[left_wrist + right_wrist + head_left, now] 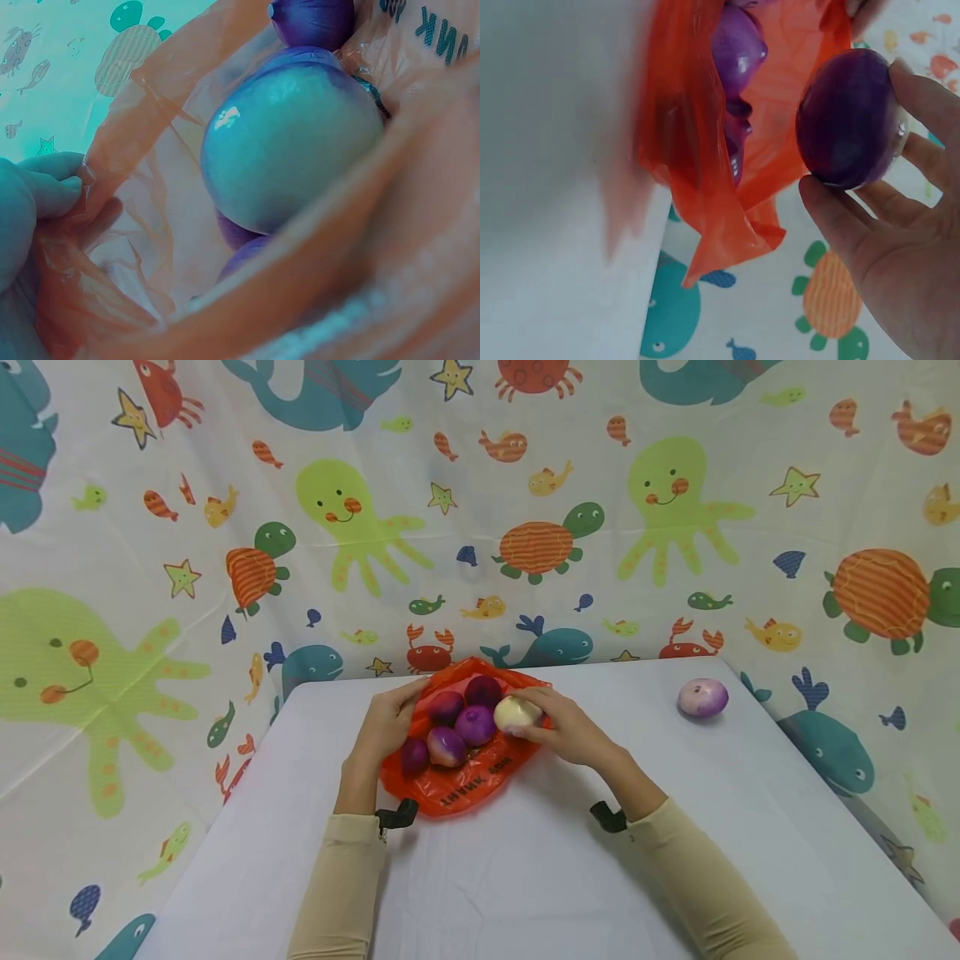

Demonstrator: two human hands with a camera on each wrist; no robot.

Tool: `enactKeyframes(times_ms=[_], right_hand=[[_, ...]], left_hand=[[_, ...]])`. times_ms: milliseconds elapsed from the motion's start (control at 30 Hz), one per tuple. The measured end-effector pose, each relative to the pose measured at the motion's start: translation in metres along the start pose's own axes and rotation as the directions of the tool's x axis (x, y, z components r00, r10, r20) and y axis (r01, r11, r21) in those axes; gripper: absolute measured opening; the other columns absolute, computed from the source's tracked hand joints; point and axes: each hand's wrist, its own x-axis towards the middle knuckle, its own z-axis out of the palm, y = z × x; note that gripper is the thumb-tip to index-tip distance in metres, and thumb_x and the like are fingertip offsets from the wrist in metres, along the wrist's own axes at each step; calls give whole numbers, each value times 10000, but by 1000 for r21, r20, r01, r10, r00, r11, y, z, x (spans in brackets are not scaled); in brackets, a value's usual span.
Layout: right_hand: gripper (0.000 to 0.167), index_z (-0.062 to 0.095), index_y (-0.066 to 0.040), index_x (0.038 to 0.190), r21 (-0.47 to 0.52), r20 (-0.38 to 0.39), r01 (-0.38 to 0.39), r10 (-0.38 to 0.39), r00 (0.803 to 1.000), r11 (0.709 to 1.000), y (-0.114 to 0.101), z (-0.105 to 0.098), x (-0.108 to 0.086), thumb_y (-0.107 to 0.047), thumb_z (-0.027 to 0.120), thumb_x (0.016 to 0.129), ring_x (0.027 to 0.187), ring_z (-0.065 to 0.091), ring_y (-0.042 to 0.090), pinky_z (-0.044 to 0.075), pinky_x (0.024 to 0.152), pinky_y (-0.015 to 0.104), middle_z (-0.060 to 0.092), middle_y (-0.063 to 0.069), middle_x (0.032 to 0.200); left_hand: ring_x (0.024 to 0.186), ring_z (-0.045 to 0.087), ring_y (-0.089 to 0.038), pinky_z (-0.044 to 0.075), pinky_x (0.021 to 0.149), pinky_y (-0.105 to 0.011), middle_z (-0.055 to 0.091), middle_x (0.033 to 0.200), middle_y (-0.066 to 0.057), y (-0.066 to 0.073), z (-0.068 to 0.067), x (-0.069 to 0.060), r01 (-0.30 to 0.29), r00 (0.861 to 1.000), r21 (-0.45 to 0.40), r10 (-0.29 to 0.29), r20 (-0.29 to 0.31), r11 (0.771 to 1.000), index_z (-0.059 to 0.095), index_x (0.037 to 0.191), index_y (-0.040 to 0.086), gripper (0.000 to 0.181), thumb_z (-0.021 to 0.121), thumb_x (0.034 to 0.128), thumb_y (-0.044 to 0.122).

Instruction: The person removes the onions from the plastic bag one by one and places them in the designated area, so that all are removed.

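Observation:
A red plastic bag point(459, 792) with dark lettering lies spread on the table, its mouth held up. Several purple onions point(476, 725) sit inside. My left hand point(381, 725) is at the bag's left side; in the left wrist view, that hand point(34, 199) pinches the bag's rim between thumb and fingers. My right hand point(568, 727) holds a pale onion point(516, 715) over the bag's right side. The right wrist view shows this onion's point(844, 120) dark purple side, gripped by the thumb and fingertips, apart from the bag film point(686, 142).
A single pinkish-purple onion point(702, 697) lies at the far right of the white table point(510, 893). Behind the table hangs a cloth point(480, 493) printed with sea animals. Black straps point(397, 815) are on both wrists.

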Motion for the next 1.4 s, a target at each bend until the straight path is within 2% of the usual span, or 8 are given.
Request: enactKeyframes(times_ms=[267,400,567,733,900,1100,1200,1400], right_hand=[[591,570,-118,1483,25,-62,-29,30,998,999,8,-11,-2,-192,790,940,1340,538,323,534,1086,533,551,118,1500],[585,576,-122,1480,21,-97,-37,39,995,999,15,-16,-5,-157,789,936,1335,542,317,547,1069,521,554,113,1496],[587,584,-117,1470,-5,-117,-63,62,991,998,24,-22,-8,-159,800,926,1253,561,281,573,975,449,566,100,1485],[596,580,-175,1478,-43,-139,-104,97,985,994,30,-31,-12,-198,805,927,1229,558,265,571,957,412,566,92,1481],[625,558,-206,1504,-67,-170,-138,125,977,988,38,-43,-15,-228,804,929,1231,557,274,583,965,451,552,97,1498],[626,568,-154,1491,-78,-240,-155,133,962,985,50,-60,-18,-248,811,922,1174,564,292,565,969,502,594,125,1431],[630,561,-163,1495,-53,-262,-190,170,950,980,56,-67,-20,-268,807,925,1162,556,309,550,986,554,600,131,1424],[631,540,-227,1515,-8,-284,-274,261,923,962,66,-76,-25,-316,787,942,1250,538,356,490,1080,635,580,130,1438]], left_hand=[[1401,566,-312,469,1149,-532,623,1480,-71,-1,0,-1,-18,1000,5,18,-6,1000,611,1475,245,404,513,1095,149],[1411,557,-315,462,1153,-535,615,1490,-72,0,0,-1,-17,1000,3,17,-3,1000,603,1483,240,412,503,1097,138],[1418,552,-307,463,1154,-532,610,1497,-66,1,0,-2,-7,1000,-4,7,0,1000,603,1482,245,410,501,1098,145],[1421,549,-305,464,1153,-531,607,1500,-62,2,0,-2,4,1000,-8,-4,-1,1000,602,1483,249,411,505,1096,147],[1425,545,-310,466,1149,-531,599,1511,-53,2,-1,-2,15,1000,-7,-15,9,1000,584,1498,264,422,504,1098,154],[1430,539,-306,459,1154,-537,601,1507,-50,2,-1,-2,24,1000,-1,-24,1,1000,595,1488,270,419,513,1094,154],[1431,536,-308,456,1157,-540,599,1510,-53,1,-1,-2,22,1000,2,-22,3,1000,593,1490,271,420,507,1096,156],[1425,543,-312,463,1150,-539,604,1503,-57,0,0,-1,13,1000,-6,-13,5,1000,596,1488,265,421,507,1094,147]])
